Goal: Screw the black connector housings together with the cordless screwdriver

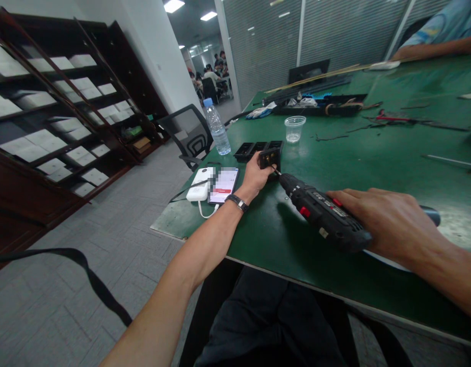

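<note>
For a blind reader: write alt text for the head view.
The right hand holds a black electric screwdriver against a small black box steadied by the left hand on a green table. A phone, water bottle and plastic cup sit nearby.

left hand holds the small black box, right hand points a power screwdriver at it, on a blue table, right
No: the head view shows a green table. The left hand holds the small black box; the right hand points the power screwdriver at it.

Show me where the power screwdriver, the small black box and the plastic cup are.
power screwdriver (318, 211), head view, middle of its black body
small black box (271, 158), head view, its front face
plastic cup (294, 130), head view, its clear side wall
</note>
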The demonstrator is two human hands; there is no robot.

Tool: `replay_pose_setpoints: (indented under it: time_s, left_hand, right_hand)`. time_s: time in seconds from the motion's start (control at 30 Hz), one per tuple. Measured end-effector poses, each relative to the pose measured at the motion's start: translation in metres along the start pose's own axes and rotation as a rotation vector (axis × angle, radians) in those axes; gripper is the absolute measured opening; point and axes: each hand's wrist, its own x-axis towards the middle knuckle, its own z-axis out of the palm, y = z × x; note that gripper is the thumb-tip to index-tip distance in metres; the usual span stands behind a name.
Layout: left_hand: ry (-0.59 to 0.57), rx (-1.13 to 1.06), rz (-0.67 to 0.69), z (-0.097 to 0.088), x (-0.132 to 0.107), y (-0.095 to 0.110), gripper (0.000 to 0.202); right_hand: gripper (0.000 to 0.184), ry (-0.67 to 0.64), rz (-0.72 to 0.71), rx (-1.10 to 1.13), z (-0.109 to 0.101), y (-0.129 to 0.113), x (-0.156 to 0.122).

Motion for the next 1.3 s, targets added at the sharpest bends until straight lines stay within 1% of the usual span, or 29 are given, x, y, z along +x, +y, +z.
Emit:
replay_pose_setpoints:
  time_s: [0.2, 0.43, 0.77, 0.93, 1.1, 1.3]
  left_hand:
    - [-0.003, 0.001, 0.011, 0.000, 0.001, -0.001, 0.043]
    - [-0.001, 0.006, 0.012, -0.001, 0.002, -0.004, 0.046]
    - [-0.008, 0.049, 0.033, -0.003, 0.003, -0.007, 0.038]
    - [0.002, 0.047, 0.027, -0.003, 0.004, -0.007, 0.039]
    - [-0.004, 0.035, 0.059, -0.004, 0.004, -0.011, 0.038]
    - [-0.021, 0.047, 0.053, -0.005, 0.004, -0.011, 0.038]
  right_hand:
    - [0.036, -0.065, 0.029, -0.001, -0.005, -0.002, 0.001]
    - [0.037, -0.044, 0.031, 0.018, -0.004, -0.003, 0.002]
    - [0.035, -0.031, 0.016, 0.011, -0.006, -0.004, 0.001]
    - [0.035, -0.065, 0.026, 0.014, -0.007, -0.006, 0.004]
    - [0.034, -0.116, 0.052, 0.026, -0.009, -0.007, 0.005]
    - [0.031, -0.137, 0.055, 0.051, -0.014, -0.009, 0.005]
